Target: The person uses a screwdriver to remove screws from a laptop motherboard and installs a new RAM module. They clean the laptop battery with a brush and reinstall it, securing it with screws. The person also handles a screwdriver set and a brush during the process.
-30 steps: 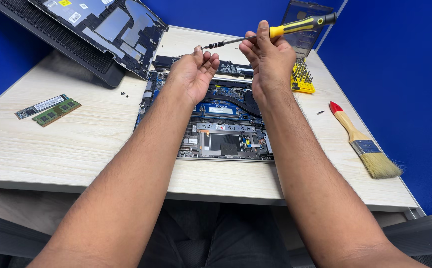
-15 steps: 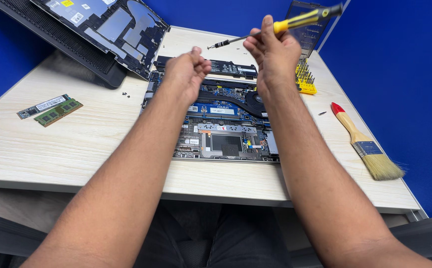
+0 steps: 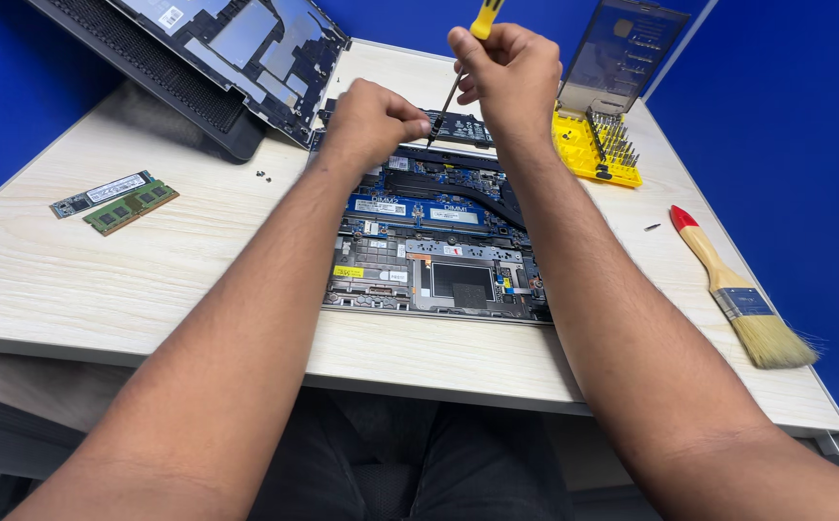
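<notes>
An opened laptop (image 3: 434, 246) lies flat on the worktop (image 3: 101, 280), innards exposed for access. Beyond, the left hand (image 3: 371, 121) curls loosely beside the tip while the right hand's (image 3: 506, 72) grip closes around a near-upright yellow-handled screwdriver (image 3: 458, 72) over the far edge.

electronics repair bench | opened laptop (image 3: 434, 232) | bit set (image 3: 598, 145) | brush (image 3: 742, 294)

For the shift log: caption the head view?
Right hand points screwdriver down into opened laptop; left hand steadies its tip.
</notes>
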